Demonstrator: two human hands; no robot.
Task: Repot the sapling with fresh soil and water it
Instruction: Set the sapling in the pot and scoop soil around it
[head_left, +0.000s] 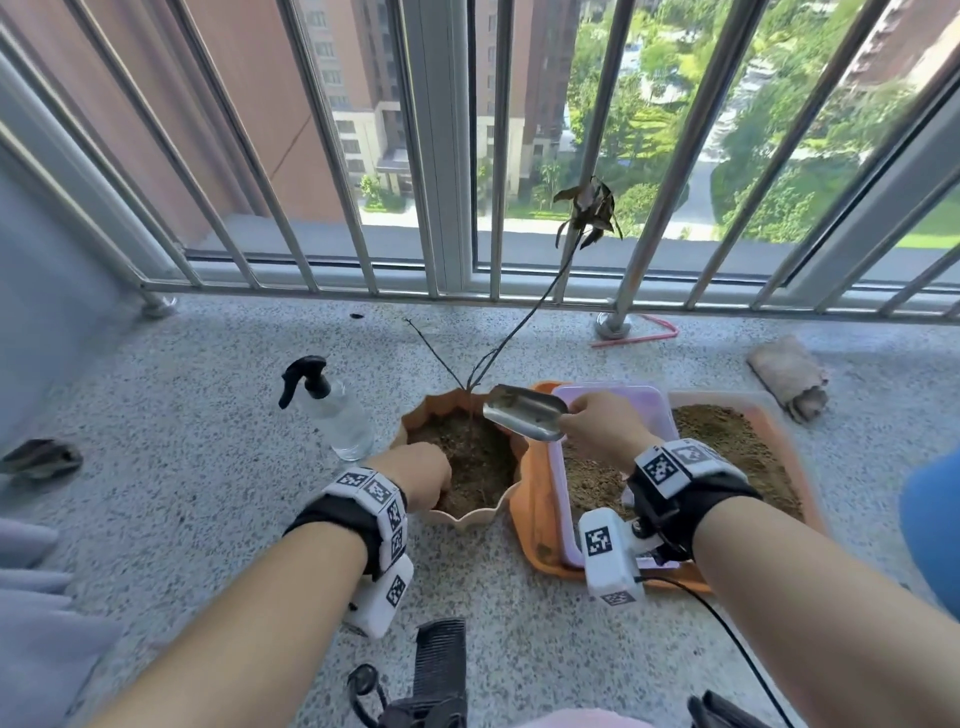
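Now, sapling (524, 317): thin dark stem rising from the soil in the pot and leaning toward the railing, a clump of withered brown leaves at its top.
Pot (415, 415): scalloped terracotta-coloured rim, standing on the speckled floor (208, 415), filled with brown soil.
Left hand (418, 475): at the pot's near-left rim, fingers curled down into the soil — whether they pinch anything cannot be told.
Right hand (602, 423): just right of the pot, fingers wrapped round the handle of a metal scoop (524, 410).
Scoop: held over the pot's right rim, bowl pointing toward the sapling's stem, a little soil in it.
Lilac tub (613, 397): touching the pot's right side, holding soil, sitting in an orange tray (530, 525).
Tray: right of the pot, more loose soil heaped at its far right end.
Spray bottle (332, 410): just left of the pot — clear body, black trigger head, lying tilted on the floor.
Rolled cloth (789, 376): well right of the pot, beyond the tray.
Railing (441, 156): behind the pot, metal bars.
Comb (441, 660): black, on the floor nearer the person than the pot.
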